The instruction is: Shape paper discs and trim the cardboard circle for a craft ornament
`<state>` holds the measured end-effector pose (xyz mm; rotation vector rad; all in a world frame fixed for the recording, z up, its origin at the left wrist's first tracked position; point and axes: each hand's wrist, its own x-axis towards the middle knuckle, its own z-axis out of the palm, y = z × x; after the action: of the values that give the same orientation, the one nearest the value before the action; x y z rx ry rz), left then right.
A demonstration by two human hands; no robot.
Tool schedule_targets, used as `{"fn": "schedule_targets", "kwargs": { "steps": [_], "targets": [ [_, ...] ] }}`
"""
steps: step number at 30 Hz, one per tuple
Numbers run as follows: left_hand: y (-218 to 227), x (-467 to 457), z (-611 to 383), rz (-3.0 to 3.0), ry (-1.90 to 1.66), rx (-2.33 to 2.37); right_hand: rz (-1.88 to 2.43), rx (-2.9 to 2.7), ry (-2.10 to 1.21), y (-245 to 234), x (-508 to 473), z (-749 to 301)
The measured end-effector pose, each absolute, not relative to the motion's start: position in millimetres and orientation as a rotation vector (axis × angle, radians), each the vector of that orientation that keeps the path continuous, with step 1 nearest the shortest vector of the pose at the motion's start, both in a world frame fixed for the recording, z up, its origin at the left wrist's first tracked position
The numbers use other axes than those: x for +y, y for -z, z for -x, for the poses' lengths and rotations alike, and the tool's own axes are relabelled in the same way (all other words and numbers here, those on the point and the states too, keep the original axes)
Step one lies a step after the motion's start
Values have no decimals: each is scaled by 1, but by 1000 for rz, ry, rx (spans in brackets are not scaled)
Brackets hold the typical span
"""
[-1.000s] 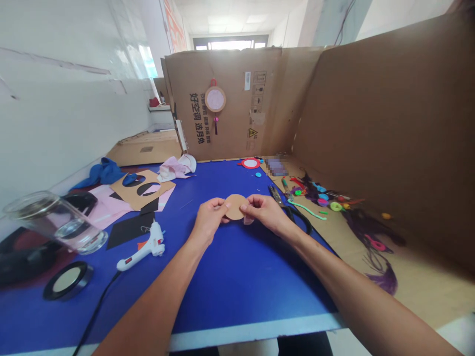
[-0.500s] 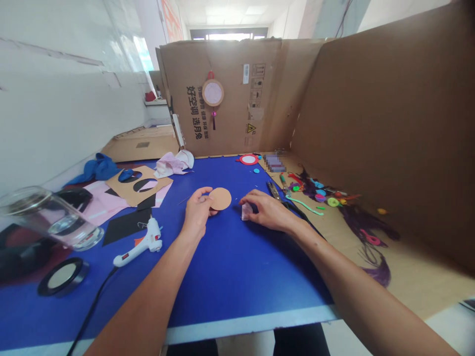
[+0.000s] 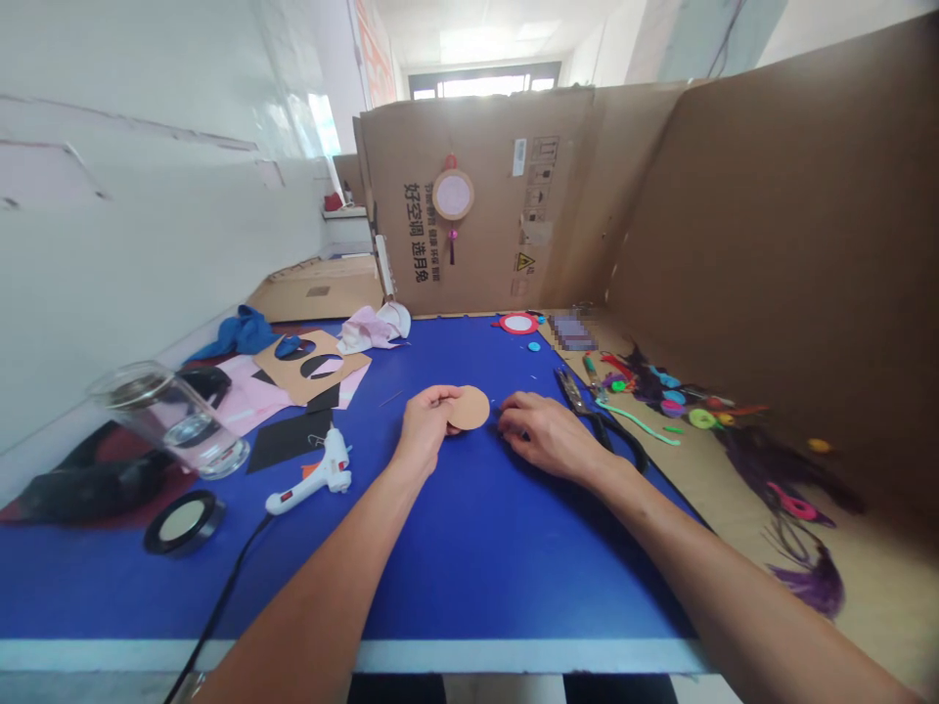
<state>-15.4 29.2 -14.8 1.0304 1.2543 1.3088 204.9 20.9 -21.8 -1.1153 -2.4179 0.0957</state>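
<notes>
From my remote seat I watched through the head camera as the left hand [image 3: 424, 428], near the centre of the frame, gripped a round cardboard disc [image 3: 473, 409] by its left edge, between thumb and fingers. The disc's plain brown face was turned toward me, above the blue tabletop [image 3: 440, 557].

Just to the right of the disc and apart from it, the right hand [image 3: 550, 435] was low over the blue surface, its fingers curled inward. I could not tell whether they were closed on anything, since the fingertips were partly hidden from me. Just beyond that hand lay a pair of black-handled scissors [image 3: 637, 448], and further right a pale green cord [image 3: 646, 430] curved across the brown cardboard.

Left of centre I saw a white glue gun [image 3: 312, 486] on its side, near a black sheet [image 3: 290, 442]. A glass of water [image 3: 192, 425] stood at the left of the frame, and beyond it lay a cardboard piece with round cutouts [image 3: 293, 379]. In the upper middle a round ornament [image 3: 453, 196] with a tassel hung against the upright cardboard panel [image 3: 572, 244].
</notes>
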Motion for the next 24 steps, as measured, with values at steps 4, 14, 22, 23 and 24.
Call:
{"fn": "schedule_targets", "kwargs": {
  "steps": [4,14,22,23,24],
  "targets": [
    [15,29,15,-1022,-1304,1255,1092,-2308,-223,17,20,-203],
    [26,30,9,-1371,-1298,1253,997,-1552,-1124,-5,16,-192],
    [25,21,-4,-1440,-1224,1115,1069,-1495,-1089,18,30,-190],
    [26,21,-4,-1452,-1223,1115,1068,-1495,-1089,19,30,-190],
    [27,21,-4,-1468,-1220,1117,1064,-1496,-1092,19,30,-190]
  ]
}}
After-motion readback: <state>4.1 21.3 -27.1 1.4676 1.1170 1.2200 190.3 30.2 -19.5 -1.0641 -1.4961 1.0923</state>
